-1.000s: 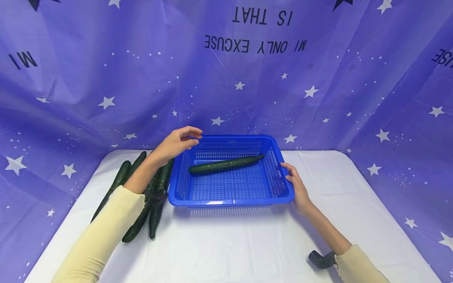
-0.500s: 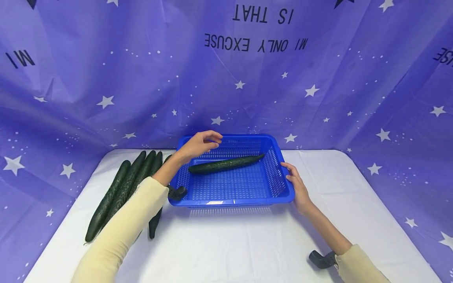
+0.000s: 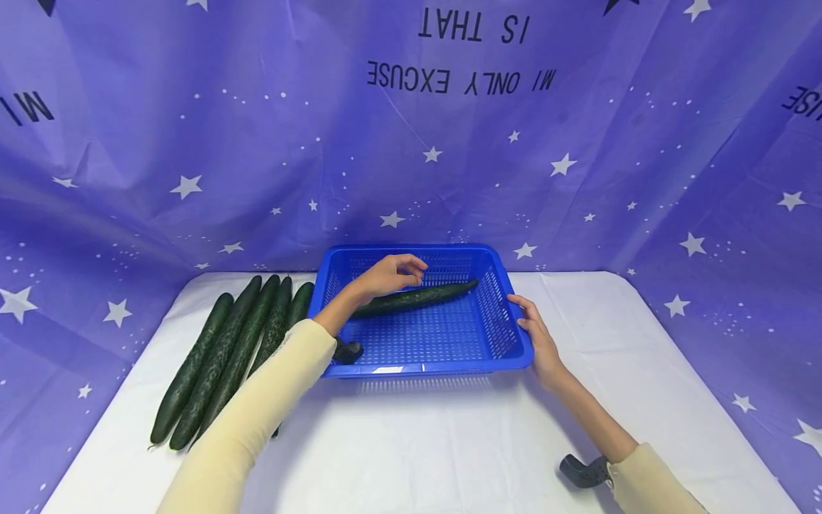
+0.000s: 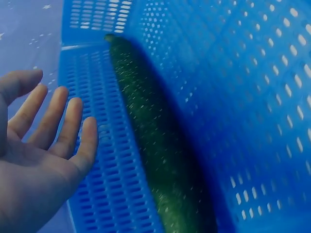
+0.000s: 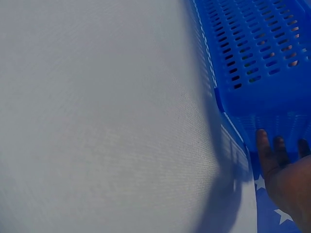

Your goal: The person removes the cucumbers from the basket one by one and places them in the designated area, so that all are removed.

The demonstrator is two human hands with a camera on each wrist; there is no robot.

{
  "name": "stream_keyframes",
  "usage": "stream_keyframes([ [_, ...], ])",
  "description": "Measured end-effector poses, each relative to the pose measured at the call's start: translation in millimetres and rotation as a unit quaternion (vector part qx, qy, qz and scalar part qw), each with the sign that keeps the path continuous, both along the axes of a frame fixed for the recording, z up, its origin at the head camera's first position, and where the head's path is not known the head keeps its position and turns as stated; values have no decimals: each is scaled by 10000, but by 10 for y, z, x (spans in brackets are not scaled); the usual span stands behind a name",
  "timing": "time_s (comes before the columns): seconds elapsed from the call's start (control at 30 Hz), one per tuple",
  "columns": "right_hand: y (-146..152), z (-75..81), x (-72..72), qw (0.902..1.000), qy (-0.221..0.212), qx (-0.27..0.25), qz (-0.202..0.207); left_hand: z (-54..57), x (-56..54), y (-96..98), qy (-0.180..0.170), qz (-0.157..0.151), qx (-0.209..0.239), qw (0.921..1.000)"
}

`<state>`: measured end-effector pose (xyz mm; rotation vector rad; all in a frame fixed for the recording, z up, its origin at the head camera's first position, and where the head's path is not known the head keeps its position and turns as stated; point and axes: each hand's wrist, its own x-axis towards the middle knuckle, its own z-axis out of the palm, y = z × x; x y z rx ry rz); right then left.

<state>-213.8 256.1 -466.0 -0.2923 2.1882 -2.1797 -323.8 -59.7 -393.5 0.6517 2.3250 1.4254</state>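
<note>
A dark green cucumber [image 3: 424,298] lies slantwise inside a blue plastic basket [image 3: 424,368], and its left end is hidden behind my left arm. Over the basket hovers my left hand [image 3: 388,276], its fingers loosely bent around nothing. The left wrist view has this hand [image 4: 46,160] beside the cucumber [image 4: 150,126], apart from it. At the basket's right end, my right hand [image 3: 541,345] touches the outside near the rim. In the right wrist view its fingers [image 5: 264,145] lie fairly straight against the perforated wall; the thumb is unclear there.
Several more cucumbers [image 3: 208,371] lie side by side left of the basket, partly covered by my left sleeve. A white cloth [image 3: 449,450] covers the table. Purple star-printed fabric [image 3: 411,178] hangs behind and at both sides.
My left hand has moved right and slightly down, from the basket's left rim to above the cucumber inside. More of the cucumbers at left show now. My right hand stays at the basket.
</note>
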Motion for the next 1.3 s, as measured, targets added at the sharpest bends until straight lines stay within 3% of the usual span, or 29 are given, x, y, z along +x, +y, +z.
stream_keyframes([
  [0.13, -10, -14, -13, 10000, 57, -35, 71, -76, -17, 51, -51, -137, -243, 9996],
  [0.37, -16, -17, -22, 9995, 203, -193, 108, -125, -93, 81, 215, -190, -496, 9984],
  [1.0, -8, -39, -46, 9989, 232, -352, 183, -283, -207, -9, -7, -611, -1300, 9896],
  [1.3, -10, -40, -52, 9989, 230, -383, 168, -278, -192, -35, -19, -636, -1702, 9833],
])
